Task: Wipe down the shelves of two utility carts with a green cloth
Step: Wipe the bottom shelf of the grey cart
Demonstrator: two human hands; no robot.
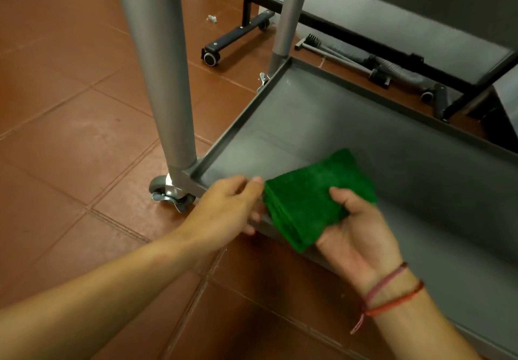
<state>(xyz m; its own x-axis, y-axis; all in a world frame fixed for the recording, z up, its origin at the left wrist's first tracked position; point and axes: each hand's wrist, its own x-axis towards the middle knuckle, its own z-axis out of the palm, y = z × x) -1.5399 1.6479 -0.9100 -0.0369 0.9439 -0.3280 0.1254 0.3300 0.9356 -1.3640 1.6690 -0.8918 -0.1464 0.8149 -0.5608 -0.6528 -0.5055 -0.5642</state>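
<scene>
While right hand [357, 233] clamps folded plush green cloth [305, 202], left hand [232, 205] pinches edge over grey shelf [336, 124].

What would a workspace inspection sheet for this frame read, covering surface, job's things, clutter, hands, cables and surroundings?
Surface: grey metal rimmed cart shelf, low to the floor, on a grey caster wheel.
Job's things: folded green cloth, held over the shelf's near corner.
Clutter: small white scrap and grey long-handled tool lying on the floor behind the cart.
Hands: left hand pinches the cloth's left edge; right hand grips it, thumb on top.
Cables: nothing seen.
Surroundings: red-brown tiled floor; black wheeled frame behind.
</scene>
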